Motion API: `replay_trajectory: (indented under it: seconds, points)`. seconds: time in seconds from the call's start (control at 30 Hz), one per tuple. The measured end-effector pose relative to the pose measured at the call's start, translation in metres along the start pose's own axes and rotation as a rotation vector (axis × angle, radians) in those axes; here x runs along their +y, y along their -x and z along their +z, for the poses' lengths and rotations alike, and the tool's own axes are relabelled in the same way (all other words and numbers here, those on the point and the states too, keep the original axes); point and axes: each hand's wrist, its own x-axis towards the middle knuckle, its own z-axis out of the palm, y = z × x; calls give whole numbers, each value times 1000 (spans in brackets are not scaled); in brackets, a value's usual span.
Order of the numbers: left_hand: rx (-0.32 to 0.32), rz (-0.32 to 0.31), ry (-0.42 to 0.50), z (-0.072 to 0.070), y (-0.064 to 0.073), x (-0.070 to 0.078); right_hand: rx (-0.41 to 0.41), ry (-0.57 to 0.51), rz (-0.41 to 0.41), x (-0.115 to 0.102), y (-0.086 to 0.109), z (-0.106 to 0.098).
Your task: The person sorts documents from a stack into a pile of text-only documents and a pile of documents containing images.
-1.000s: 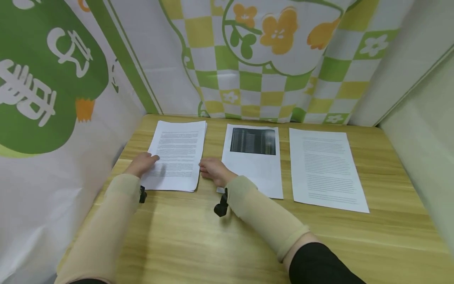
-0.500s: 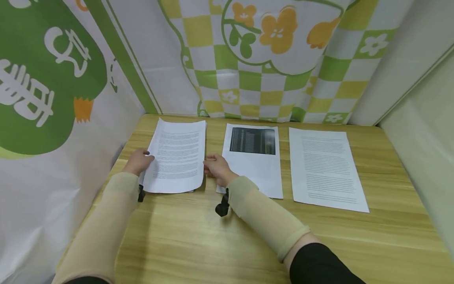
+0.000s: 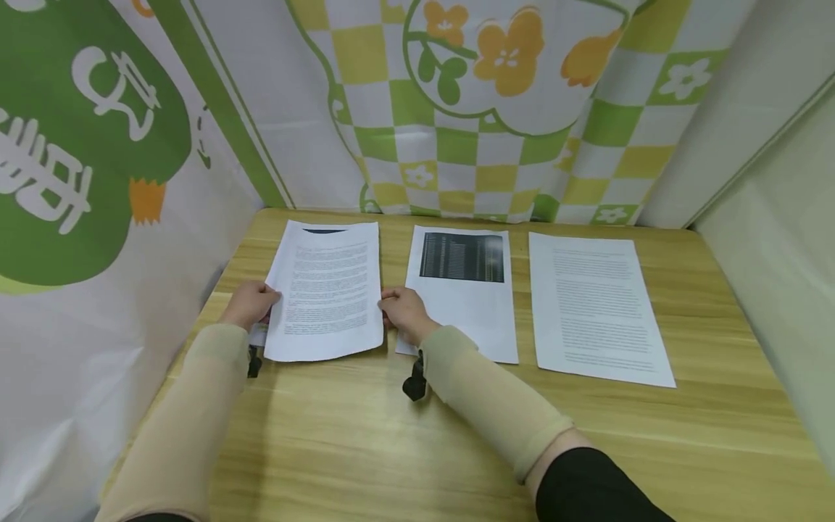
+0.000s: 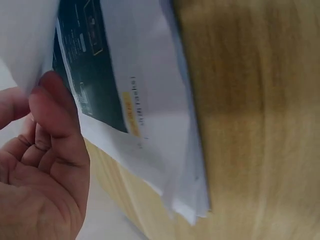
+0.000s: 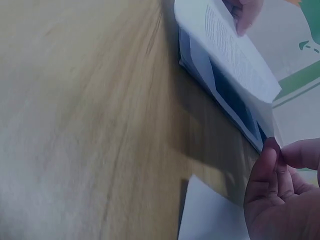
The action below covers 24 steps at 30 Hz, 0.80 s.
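A printed sheet of paper (image 3: 326, 290) is lifted off the paper stack (image 4: 150, 100) at the left of the table. My left hand (image 3: 249, 304) pinches its left edge between thumb and forefinger. At the opposite edge my right hand (image 3: 404, 312) pinches it too, as the right wrist view also shows. The sheet bows a little between the two hands. Under it, the stack's top page carries a dark printed picture, and its loose corners fan slightly in the left wrist view. Most of that stack is hidden from the head view by the raised sheet.
Beside the right hand lies a page with a black picture (image 3: 462, 319), partly covered by that hand. Farther right is a page of text (image 3: 600, 312), slightly turned. The wooden table (image 3: 365, 435) meets a patterned cloth (image 3: 457, 152) at its back edge.
The top sheet has come up off the stack and shifted slightly toward me, uncovering the dark picture below. Both hands now pinch its edges; the right hand has moved slightly right.
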Motion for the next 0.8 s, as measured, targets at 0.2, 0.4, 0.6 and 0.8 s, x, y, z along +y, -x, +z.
replay_trajectory:
  seconds: [0.2, 0.4, 0.6, 0.8]
  points:
    - [-56, -34, 202, 8, -9, -5, 22, 2, 3, -5, 2, -17]
    - [-160, -125, 499, 18, -17, 2, -32, -25, 21, -11, 6, -34]
    - [-188, -125, 417, 28, -19, 8, -70, 26, 26, -12, 11, -46]
    - [-111, -100, 319, 37, -19, 18, -67, 84, 25, -7, 12, -56]
